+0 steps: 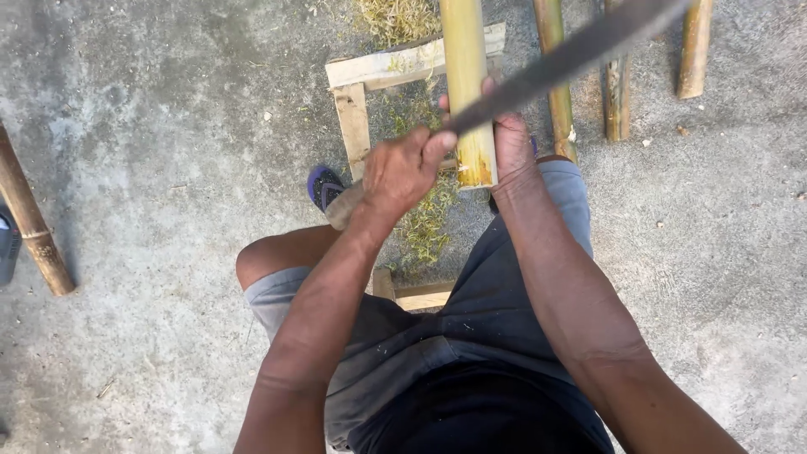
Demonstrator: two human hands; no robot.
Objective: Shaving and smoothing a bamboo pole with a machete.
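Two bare hands work close together over a thick, yellow-green bamboo pole (467, 92) that runs from the top of the view down to its cut end, just above the person's lap. The left hand (402, 172) is wrapped tight around the pale wooden handle of a long, dark, flat-bladed machete (572, 59), whose blade slants up to the right and lies across the pole. The right hand (509, 139) is closed on the pole itself, just beside its cut end and directly under the blade. That closeness is the main hazard, as I judge it: if the blade skids off the smooth, rounded bamboo skin or bites through sooner than expected, it could run down into the fingers steadying the pole. A pole gripped by one hand alone may also roll or kick sideways under a stroke, sending the edge toward the knee in grey shorts (269, 290) or the foot in a blue sandal (324, 185) below. A frame of rough pale wooden slats (361, 92) with dry grass clippings lies beneath on the grey concrete ground (160, 143), and more slender bamboo poles (618, 101) lie well apart to the right; whether the frame holds the pole firm cannot be told.
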